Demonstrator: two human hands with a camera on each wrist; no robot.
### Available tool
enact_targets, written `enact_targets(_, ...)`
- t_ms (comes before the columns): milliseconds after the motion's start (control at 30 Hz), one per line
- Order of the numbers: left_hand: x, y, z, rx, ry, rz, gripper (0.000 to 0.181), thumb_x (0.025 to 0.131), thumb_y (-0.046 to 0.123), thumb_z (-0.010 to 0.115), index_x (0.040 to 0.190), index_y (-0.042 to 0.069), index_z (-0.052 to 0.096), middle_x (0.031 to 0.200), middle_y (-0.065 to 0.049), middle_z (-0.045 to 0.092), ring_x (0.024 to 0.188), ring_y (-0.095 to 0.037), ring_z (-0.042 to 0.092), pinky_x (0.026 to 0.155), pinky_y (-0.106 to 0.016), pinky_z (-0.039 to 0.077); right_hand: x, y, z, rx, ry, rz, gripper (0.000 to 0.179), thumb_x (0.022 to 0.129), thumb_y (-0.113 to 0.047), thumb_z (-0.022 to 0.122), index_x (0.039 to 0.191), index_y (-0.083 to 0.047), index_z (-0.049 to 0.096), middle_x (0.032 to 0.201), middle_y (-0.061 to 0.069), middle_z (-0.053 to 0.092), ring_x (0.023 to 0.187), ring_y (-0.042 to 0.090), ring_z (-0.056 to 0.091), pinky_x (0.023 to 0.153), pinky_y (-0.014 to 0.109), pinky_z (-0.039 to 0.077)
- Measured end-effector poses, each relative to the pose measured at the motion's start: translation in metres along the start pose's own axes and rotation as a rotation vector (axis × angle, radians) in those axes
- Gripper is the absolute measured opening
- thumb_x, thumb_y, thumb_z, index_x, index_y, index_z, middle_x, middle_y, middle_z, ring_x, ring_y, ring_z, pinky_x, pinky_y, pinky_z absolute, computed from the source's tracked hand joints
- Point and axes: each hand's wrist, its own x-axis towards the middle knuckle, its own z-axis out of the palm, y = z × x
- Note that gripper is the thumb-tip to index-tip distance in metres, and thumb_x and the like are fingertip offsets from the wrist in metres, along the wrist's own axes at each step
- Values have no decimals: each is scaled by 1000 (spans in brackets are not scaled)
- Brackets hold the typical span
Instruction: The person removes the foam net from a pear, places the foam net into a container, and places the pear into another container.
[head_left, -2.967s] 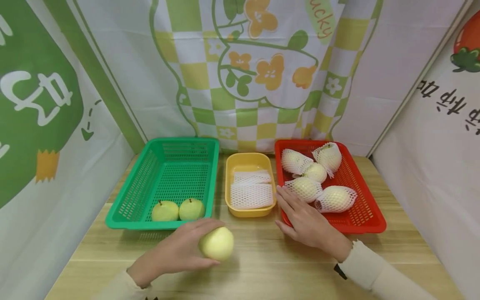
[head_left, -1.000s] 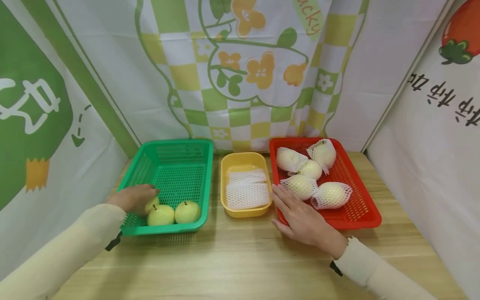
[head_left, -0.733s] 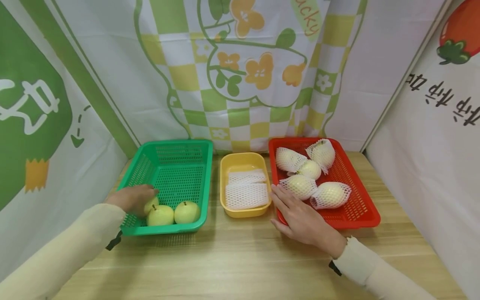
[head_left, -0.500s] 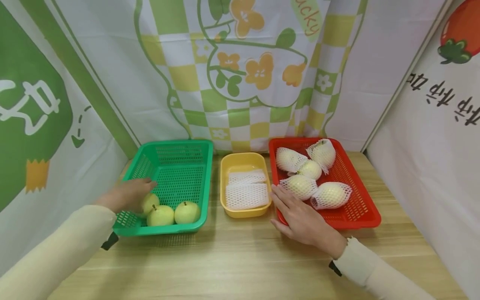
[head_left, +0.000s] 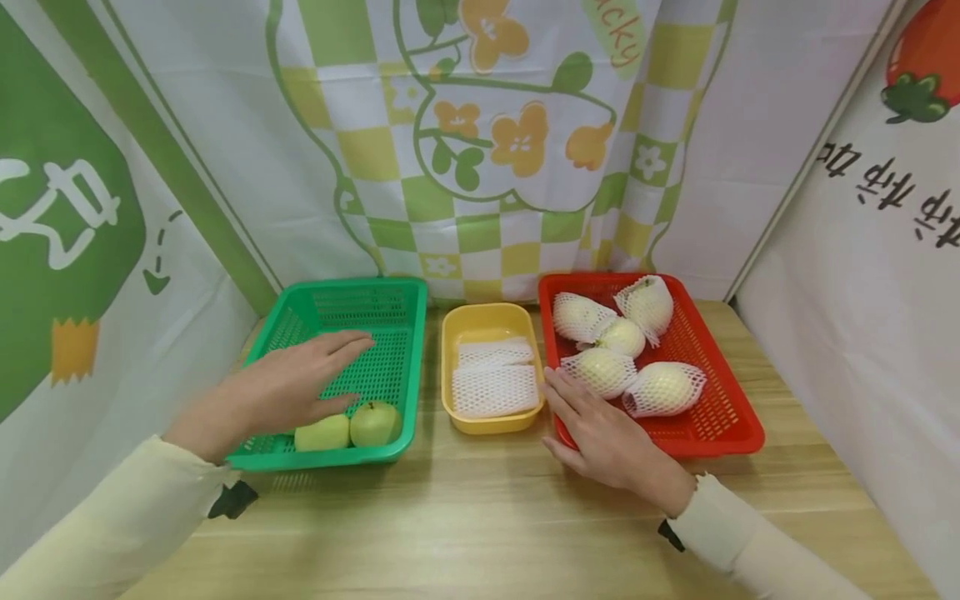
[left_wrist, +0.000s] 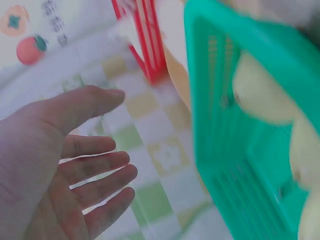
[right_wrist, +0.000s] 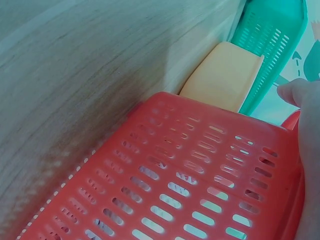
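Fingers extended and holding nothing, my left hand (head_left: 281, 387) is over the green basket (head_left: 417, 358). Two yellow-green pears (head_left: 375, 424) show at the basket's front; a third pear, hidden from the head view by the hand, appears among the pears (left_wrist: 260, 92) in the left wrist view. In that view the left hand (left_wrist: 75, 155) has its thumb apart from the fingers, well clear of the fruit. My right hand (head_left: 603, 433) rests with straight fingers on the front left rim of the red basket (head_left: 723, 379), beside several pears (head_left: 666, 389) in white foam nets.
Between the baskets stands a yellow tray (head_left: 491, 427) with flat white foam nets (head_left: 495, 390) in it. All three containers sit on a wooden table (head_left: 480, 517) against a back wall hung with checked cloth (head_left: 480, 242). Printed side walls flank the table.
Three seconds ago my left hand held a pear above the table. It set the pear in the green basket's left front, let go, and has risen rightward. My right hand stayed in place.
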Motion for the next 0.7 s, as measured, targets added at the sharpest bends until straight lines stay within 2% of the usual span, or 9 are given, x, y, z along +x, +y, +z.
enact_targets(133, 7, 22, 17, -69, 44, 59, 72, 103, 37, 69, 159, 2, 43, 164, -17, 47, 147, -38, 51, 112, -55, 54, 0, 1, 0, -2, 12, -5, 77, 101, -43, 66, 160, 0, 41, 170, 19, 37, 159, 35, 36, 127, 52, 40)
enact_targets(233, 14, 33, 40, -127, 76, 92, 73, 103, 38, 69, 160, 3, 41, 167, -16, 43, 152, -36, 46, 116, -54, 51, -1, 1, -1, 0, 17, -4, 77, 101, -43, 67, 160, 0, 42, 170, 18, 37, 158, 35, 36, 126, 52, 40)
enact_targets(367, 21, 45, 76, -147, 104, 108, 79, 103, 45, 66, 162, 1, 37, 170, -19, 36, 158, -37, 36, 122, -53, 45, -1, 1, 0, 7, 22, -7, 77, 100, -42, 68, 159, 0, 42, 170, 19, 38, 158, 36, 37, 126, 52, 40)
enact_targets(533, 23, 53, 112, -77, 110, 82, 91, 103, 56, 61, 163, -4, 29, 174, -21, 25, 163, -38, 24, 129, -50, 34, 0, 0, 1, 3, 30, -14, 78, 99, -42, 69, 159, 1, 42, 169, 19, 39, 158, 36, 38, 126, 52, 40)
enact_targets(700, 23, 58, 133, 37, 178, 63, 99, 98, 55, 69, 163, -6, 27, 174, -22, 23, 162, -38, 27, 130, -47, 31, -1, 1, 1, -7, 46, -23, 79, 99, -44, 70, 159, 1, 44, 168, 20, 40, 157, 36, 39, 125, 52, 42)
